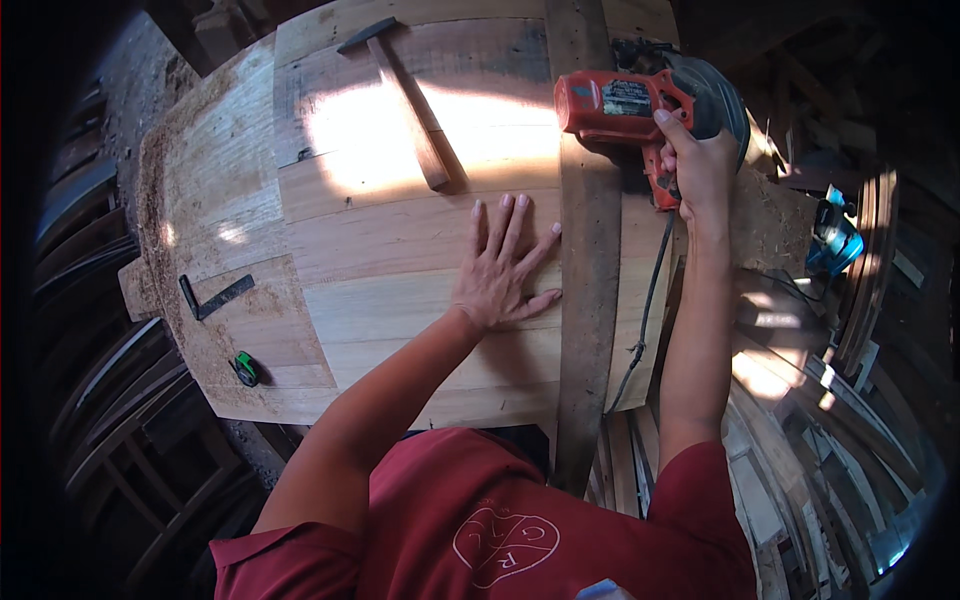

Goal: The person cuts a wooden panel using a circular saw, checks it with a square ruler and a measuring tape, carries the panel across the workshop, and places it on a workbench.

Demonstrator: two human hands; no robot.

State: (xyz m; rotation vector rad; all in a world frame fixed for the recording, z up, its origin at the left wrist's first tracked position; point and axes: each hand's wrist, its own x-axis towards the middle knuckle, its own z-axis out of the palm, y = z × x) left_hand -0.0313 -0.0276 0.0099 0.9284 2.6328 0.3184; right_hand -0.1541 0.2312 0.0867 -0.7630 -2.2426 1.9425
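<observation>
Tabletop (pixel 430 250): pale boards fitted edge to edge in front of you, with sawdust (pixel 155 215) strewn thickly at the left end.
Sunlit patch (pixel 490 130): bright across the far middle of the boards; much of the room around you is dim.
Dark plank (pixel 590 300): laid over the boards from the far side toward your body, sticking out past the near edge.
Fingers of your left hand (pixel 495 280): spread wide and flat on the boards, just left of the plank, gripping nothing.
Fingers of your right hand (pixel 695 160): closed around the handle of the red saw.
Red saw (pixel 620 105): at the tabletop's far right, its body reaching over the plank; the black cord (pixel 654 290) trails toward you.
Hammer (pixel 406 112): beyond your left hand, handle slanting nearer you.
Left end: a square (pixel 226 297) and a green-and-black tape measure (pixel 245 369).
Room, right: a blue tool (pixel 838 238) beside wooden strips; loose timber (pixel 765 480) nearer you.
Room, left: stacked wooden pieces (pixel 135 440) in shadow.
</observation>
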